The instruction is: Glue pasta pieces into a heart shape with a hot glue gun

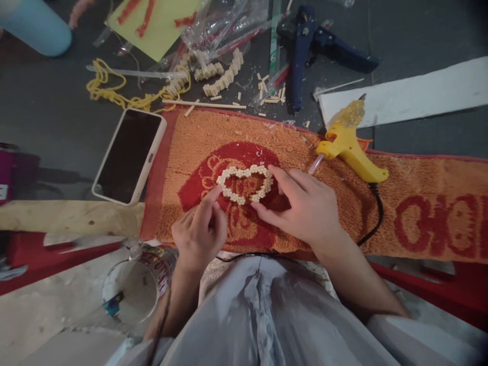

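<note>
Grey clothing [236,320] borders the orange towel [183,147]; over the towel, the right hand [310,206] pinches a heart-shaped frame [239,199], touched by the part-open left hand [200,229].

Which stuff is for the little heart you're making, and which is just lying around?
Probably for the job:
- pale heart, touched by both the left hand and right hand
- yellow glue gun
- cut stick bits
- blue-handled tool
- orange towel underneath

Probably just lying about:
- phone
- tangled yellow string
- light-blue object
</note>
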A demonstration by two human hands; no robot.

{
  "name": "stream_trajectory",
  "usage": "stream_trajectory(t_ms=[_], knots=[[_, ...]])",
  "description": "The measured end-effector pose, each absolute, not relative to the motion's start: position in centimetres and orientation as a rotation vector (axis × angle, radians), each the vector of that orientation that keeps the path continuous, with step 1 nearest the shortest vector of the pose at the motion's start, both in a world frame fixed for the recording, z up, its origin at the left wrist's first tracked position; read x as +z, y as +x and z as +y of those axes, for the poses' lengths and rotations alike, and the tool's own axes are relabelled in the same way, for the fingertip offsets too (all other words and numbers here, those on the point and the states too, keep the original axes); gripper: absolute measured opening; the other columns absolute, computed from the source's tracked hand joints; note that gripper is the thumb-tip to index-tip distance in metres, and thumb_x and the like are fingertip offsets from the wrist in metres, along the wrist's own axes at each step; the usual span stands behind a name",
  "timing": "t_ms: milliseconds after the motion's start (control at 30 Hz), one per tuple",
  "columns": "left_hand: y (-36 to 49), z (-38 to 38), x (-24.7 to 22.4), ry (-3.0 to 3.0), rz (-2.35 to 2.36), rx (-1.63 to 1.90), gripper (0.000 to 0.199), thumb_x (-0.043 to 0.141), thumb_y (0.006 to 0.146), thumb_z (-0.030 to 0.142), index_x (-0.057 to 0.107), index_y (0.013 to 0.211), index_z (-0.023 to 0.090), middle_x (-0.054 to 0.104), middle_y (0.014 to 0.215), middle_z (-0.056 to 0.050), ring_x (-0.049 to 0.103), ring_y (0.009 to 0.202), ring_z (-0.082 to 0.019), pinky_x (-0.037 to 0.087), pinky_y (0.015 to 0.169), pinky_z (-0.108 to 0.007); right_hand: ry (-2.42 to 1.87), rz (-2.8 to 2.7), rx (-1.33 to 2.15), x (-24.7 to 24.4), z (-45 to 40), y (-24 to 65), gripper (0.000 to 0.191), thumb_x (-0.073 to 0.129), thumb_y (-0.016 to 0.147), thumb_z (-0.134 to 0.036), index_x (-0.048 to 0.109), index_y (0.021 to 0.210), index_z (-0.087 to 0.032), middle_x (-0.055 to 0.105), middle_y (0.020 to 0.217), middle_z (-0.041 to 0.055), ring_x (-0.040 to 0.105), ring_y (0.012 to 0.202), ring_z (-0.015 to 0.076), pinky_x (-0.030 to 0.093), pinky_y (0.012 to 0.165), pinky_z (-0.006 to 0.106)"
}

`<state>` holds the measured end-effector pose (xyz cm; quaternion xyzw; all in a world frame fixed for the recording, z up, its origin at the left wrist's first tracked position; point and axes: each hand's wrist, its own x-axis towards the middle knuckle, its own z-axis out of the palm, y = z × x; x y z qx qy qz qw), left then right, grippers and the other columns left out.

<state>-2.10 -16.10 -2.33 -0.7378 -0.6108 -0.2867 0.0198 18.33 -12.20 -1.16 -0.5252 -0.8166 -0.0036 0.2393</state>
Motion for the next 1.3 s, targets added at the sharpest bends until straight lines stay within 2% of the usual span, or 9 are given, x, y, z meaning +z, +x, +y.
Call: stream_trajectory(t_ms=[367,700,833,1000,1300], knots=[[-2.1,-16.0,-2.2,-2.354,-1.796,-0.886,0.042,0.057,0.082,0.007,0.066,0.12,0.022,0.069,0.064,0.003,0.06,0.051,-0.008,0.045,0.059,-0.019,-1.426,-2.241,-0.044,-1.1,-12.1,18.3,0.056,0.054,0.086,-0.056,0.068,0.112,-0.008,0.07,0.08,0.0069,0.064,0.071,0.0183,0.047,0.063,0.028],[-1.9,-15.7,-2.1,-2.402,-1.673,-0.936,0.038,0.057,0.079,0.001,0.067,0.11,0.02,0.071,0.067,0.004,0.061,0.052,-0.007,0.045,0.057,-0.019,-1.416,-2.242,-0.042,-1.1,-12.1,18.3,0.056,0.056,0.086,-0.054,0.069,0.112,-0.006,0.07,0.081,0.0072,0.064,0.071,0.0184,0.047,0.064,0.028],[-1.9,-15.7,-1.9,-2.419,-1.639,-0.94,0.032,0.057,0.081,0.004,0.066,0.109,0.018,0.071,0.067,0.004,0.06,0.05,-0.006,0.043,0.054,-0.019,-1.42,-2.241,-0.013,-1.1,-12.1,18.4,0.055,0.056,0.087,-0.054,0.068,0.113,-0.007,0.07,0.082,0.0072,0.065,0.072,0.019,0.047,0.064,0.029],[-1.8,-15.5,-1.4,-2.529,-1.51,-0.881,0.027,0.06,0.083,0.008,0.065,0.108,0.017,0.064,0.058,0.007,0.057,0.047,-0.006,0.044,0.055,-0.021,-1.428,-2.234,0.004,-1.2,-12.1,18.4,0.057,0.053,0.088,-0.057,0.067,0.114,-0.008,0.07,0.082,0.0066,0.065,0.072,0.0182,0.047,0.064,0.028],[-0.2,-14.9,-1.0,-2.6,-1.558,-0.838,0.022,0.065,0.086,0.017,0.065,0.108,0.013,0.071,0.069,0.002,0.066,0.059,-0.01,0.049,0.061,-0.022,-1.416,-2.214,0.072,-1.1,-12.1,18.5,0.057,0.053,0.089,-0.058,0.066,0.115,-0.009,0.07,0.083,0.007,0.063,0.072,0.0173,0.046,0.063,0.028]])
